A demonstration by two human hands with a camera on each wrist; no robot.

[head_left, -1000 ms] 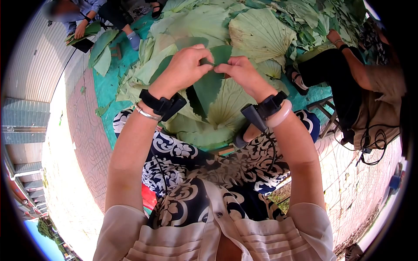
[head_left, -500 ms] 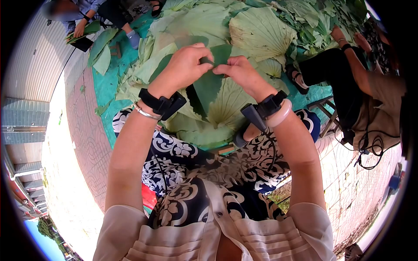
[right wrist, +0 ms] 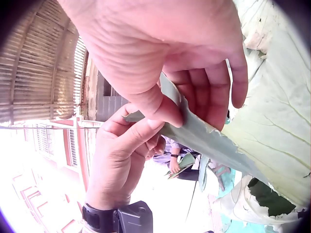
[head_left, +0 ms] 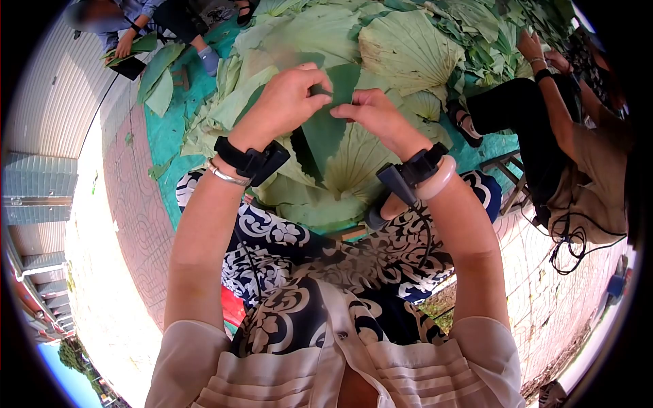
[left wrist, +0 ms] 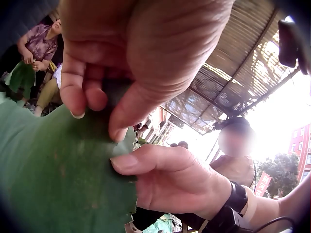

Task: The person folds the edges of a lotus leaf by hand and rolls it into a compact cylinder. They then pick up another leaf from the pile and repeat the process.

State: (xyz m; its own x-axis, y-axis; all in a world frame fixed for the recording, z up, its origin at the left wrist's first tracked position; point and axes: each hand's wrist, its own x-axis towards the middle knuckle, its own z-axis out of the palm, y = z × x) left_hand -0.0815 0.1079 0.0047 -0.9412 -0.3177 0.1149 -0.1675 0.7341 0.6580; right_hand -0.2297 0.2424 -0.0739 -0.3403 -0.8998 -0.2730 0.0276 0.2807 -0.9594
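Note:
In the head view, my left hand and right hand meet over a pile of lotus leaves. Between them is a dark green lotus leaf, its torn, ragged edge showing in the left wrist view. There the left hand pinches the leaf near its top edge, thumb against the surface. Just below, the right thumb lies flat on the same leaf, the other fingers of the right hand behind it. The right wrist view shows both thumbs close together, gripping the folded leaf edge.
Large pale lotus leaves spread over a green ground sheet. At the upper left a seated person holds leaves. Another person's dark-trousered leg and a wooden stool are close on the right.
My right hand has shifted slightly down, opening a small gap between the two hands' fingertips along the leaf. The person on the right has moved their arms.

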